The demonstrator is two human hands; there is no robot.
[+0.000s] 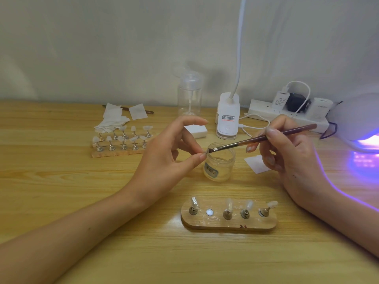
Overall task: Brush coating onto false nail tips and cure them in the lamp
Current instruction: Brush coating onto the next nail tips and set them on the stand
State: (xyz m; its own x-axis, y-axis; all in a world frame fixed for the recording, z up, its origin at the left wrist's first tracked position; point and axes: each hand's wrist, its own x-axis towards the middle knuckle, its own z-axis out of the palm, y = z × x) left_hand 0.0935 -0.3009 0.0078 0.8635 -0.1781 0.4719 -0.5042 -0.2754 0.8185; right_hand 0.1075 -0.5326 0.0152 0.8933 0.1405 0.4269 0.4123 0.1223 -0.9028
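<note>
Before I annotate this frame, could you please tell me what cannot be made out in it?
Head view only:
- The pinched item in the left hand: too small, mostly covered by its grip and the tip of the brush.
- The curing lamp: cut off by the right edge; interior unseen.
- The label on the jar: blurred, unreadable.
- The desk lamp: head cut off by the top edge.

Pale plain wall (102, 48) behind a light wooden table (51, 181), violet glow (362, 160) at right.
</note>
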